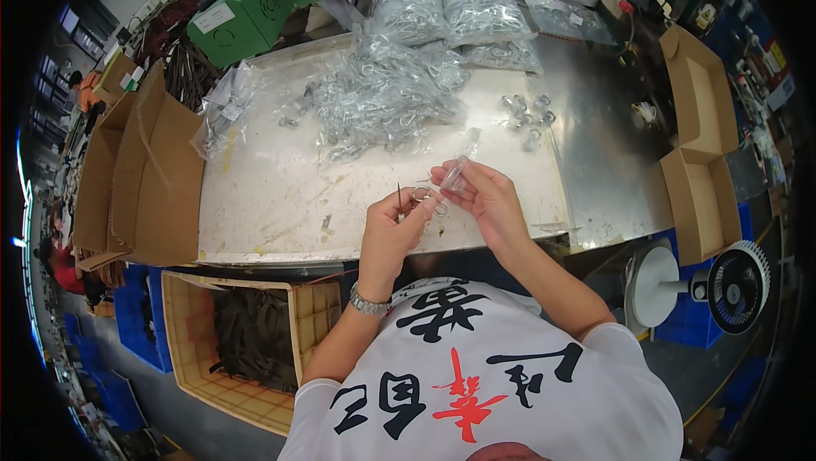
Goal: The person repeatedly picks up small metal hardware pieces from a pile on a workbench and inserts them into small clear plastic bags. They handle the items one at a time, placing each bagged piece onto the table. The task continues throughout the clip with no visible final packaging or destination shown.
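Observation:
Over the front part of the white worktop (280, 214), my two hands are close together. My left hand (396, 221) has thumb and fingers closed on a shiny metal ring piece (422, 193), and a thin dark pointed piece stands up beside its index finger. My right hand (486, 199) pinches a small clear plastic bag (456, 174); its contents, if any, are too small to tell. Beyond my hands is a heap of clear-bagged metal hardware (382, 91). Loose metal pieces (529, 119) lie to the right of that heap.
Full clear bags (480, 6) are stacked at the back. An open cardboard box (161, 176) stands left, another (701, 197) right. A green machine (251, 15) is at the back left. Below the table edge are a yellow crate (191, 350) with dark strips and a fan (738, 289).

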Available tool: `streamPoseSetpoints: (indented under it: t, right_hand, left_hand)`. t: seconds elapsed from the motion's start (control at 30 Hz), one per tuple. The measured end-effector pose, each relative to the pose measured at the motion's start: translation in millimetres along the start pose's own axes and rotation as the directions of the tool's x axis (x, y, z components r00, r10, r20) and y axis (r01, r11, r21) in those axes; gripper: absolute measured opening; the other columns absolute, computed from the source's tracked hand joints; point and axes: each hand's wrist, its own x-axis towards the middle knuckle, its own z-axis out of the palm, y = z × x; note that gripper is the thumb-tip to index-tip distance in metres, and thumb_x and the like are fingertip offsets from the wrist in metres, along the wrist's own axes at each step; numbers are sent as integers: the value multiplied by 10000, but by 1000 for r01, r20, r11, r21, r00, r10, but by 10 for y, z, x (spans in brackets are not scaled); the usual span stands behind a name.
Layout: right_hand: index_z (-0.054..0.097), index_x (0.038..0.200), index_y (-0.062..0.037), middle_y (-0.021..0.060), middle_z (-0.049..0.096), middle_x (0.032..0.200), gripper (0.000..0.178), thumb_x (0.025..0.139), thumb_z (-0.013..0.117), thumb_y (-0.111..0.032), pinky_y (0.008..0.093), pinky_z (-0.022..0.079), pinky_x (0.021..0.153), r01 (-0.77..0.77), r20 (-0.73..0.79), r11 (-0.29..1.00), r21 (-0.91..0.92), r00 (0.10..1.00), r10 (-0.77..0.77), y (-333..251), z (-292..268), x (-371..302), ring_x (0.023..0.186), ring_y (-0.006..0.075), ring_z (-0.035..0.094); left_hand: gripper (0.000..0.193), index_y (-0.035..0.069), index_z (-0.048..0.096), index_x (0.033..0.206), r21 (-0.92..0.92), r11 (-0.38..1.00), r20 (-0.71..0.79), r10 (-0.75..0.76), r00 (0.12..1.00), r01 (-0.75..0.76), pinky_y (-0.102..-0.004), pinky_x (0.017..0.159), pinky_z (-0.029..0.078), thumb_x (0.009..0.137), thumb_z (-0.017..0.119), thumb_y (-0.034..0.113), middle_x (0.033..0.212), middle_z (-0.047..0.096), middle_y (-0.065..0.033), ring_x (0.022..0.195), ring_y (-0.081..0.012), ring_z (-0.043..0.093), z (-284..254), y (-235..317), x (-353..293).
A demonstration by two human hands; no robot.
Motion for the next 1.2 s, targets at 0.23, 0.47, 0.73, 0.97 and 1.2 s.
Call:
streamPoseSetpoints:
  t: [0.23,0.47,0.73,0.97,1.2]
  right_hand:
    - [722,1227,10,152,779,1205,361,1123,586,-307,346,571,1016,38,-5,999,-20,999,-38,43,81,-11,1106,185,742]
    - [698,1246,44,168,773,1209,342,1121,578,-251,345,582,1006,67,33,998,-20,997,-66,89,81,-23,1112,198,744]
    - [627,1371,73,172,765,1243,368,1092,564,-158,327,558,1028,122,21,991,-46,992,-121,91,48,27,1163,192,730]
    - [621,1379,81,154,786,1192,393,1070,617,-161,294,553,997,138,28,980,-140,990,-136,47,104,39,1099,146,729]
    - [697,1270,77,120,790,1133,314,1079,637,-166,288,569,942,274,97,911,-309,962,-257,89,47,72,1031,142,744]
  left_hand:
    - [183,-21,736,1177,1,989,-129,150,980,-151,-184,472,311,1047,659,82,907,775,-74,525,0,412,103,-28,3]
    - [204,-10,684,1234,14,984,-166,179,970,-179,-172,465,297,1054,635,71,955,802,-115,513,9,402,166,-9,-13]
    - [263,-7,629,1303,-35,987,-153,151,977,-158,-179,454,291,1057,625,88,923,796,-122,500,13,396,149,6,-23]
    - [299,-46,601,1335,-110,977,-128,168,977,-183,-173,454,290,1058,607,69,784,732,-98,548,-13,507,167,12,0]
    - [345,-57,565,1378,-133,971,-169,174,970,-198,-177,453,303,1064,613,79,745,707,-93,555,-20,527,157,-16,9]
